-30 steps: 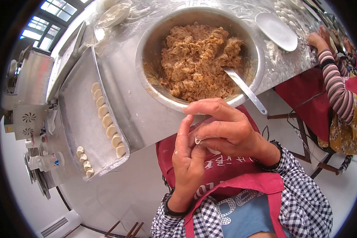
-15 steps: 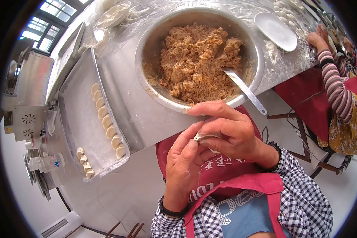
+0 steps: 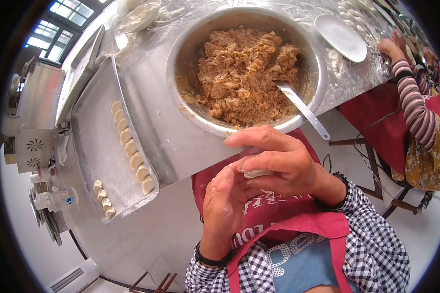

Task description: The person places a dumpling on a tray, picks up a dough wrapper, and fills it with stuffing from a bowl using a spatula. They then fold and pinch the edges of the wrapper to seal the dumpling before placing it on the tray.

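A pale dumpling (image 3: pixel 258 173) shows only in part between the fingers of my right hand (image 3: pixel 298 163), which are bent around it. My left hand (image 3: pixel 222 202) is just to the left, fingers stretched upward and held close against the right fingertips. Its palm side is partly hidden, and I see nothing gripped in it. Both hands are in front of my red apron, below the near rim of a large metal bowl (image 3: pixel 175 90). Brown minced filling (image 3: pixel 247 73) fills much of the bowl, with a metal spoon handle (image 3: pixel 303 111) leaning out over the right rim.
A metal tray (image 3: pixel 90 132) on the left holds a row of dumplings (image 3: pixel 131 149) and several smaller ones (image 3: pixel 102 196). A white oval dish (image 3: pixel 341 38) lies on the floury table (image 3: pixel 151 97). At the right, a co-worker's striped sleeve (image 3: pixel 415 102) reaches the table near a wooden stool (image 3: pixel 376 171).
My left thumb and fingers have come off the dumpling's edge and straightened. The dumpling now lies deeper within my right hand. Bowl and tray stay where they were.
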Demonstrator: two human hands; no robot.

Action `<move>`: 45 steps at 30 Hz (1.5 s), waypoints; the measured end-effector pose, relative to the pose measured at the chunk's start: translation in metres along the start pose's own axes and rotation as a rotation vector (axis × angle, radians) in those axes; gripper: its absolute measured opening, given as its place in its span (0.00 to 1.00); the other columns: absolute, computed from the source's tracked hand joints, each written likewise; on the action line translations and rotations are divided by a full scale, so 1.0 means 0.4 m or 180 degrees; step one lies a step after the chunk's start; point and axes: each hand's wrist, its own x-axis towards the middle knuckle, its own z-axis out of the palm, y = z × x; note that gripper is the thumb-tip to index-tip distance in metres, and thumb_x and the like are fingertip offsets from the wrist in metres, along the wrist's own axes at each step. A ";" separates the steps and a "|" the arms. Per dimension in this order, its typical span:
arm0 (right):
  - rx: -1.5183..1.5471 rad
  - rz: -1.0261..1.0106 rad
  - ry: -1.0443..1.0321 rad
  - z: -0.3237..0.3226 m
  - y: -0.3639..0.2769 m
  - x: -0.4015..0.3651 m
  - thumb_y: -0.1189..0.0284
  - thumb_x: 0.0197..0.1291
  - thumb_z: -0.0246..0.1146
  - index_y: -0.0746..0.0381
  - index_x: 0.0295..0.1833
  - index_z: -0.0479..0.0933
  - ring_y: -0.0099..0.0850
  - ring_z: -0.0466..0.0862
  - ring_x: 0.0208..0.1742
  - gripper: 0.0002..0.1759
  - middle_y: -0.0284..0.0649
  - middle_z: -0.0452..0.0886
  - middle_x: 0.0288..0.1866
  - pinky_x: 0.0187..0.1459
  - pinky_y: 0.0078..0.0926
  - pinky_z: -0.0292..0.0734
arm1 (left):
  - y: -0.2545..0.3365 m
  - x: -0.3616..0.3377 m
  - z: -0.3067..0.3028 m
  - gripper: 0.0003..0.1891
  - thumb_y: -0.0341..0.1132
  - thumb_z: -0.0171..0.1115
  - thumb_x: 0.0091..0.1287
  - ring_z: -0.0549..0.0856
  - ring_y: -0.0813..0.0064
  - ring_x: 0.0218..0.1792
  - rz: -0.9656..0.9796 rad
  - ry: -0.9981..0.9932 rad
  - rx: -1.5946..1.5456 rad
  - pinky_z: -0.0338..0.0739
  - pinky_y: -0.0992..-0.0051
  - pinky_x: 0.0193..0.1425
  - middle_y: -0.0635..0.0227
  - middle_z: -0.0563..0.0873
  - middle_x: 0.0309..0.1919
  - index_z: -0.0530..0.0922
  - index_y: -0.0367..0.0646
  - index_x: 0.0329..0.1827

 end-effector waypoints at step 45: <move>0.0834 0.0475 0.0161 0.009 0.003 -0.026 0.80 0.37 0.69 0.63 0.33 0.79 0.35 0.79 0.48 0.12 0.44 0.76 0.53 0.44 0.29 0.77 | 0.005 0.000 0.026 0.24 0.45 0.38 0.73 0.77 0.57 0.54 -0.0026 -0.0062 0.0109 0.74 0.56 0.57 0.52 0.73 0.57 0.65 0.32 0.60</move>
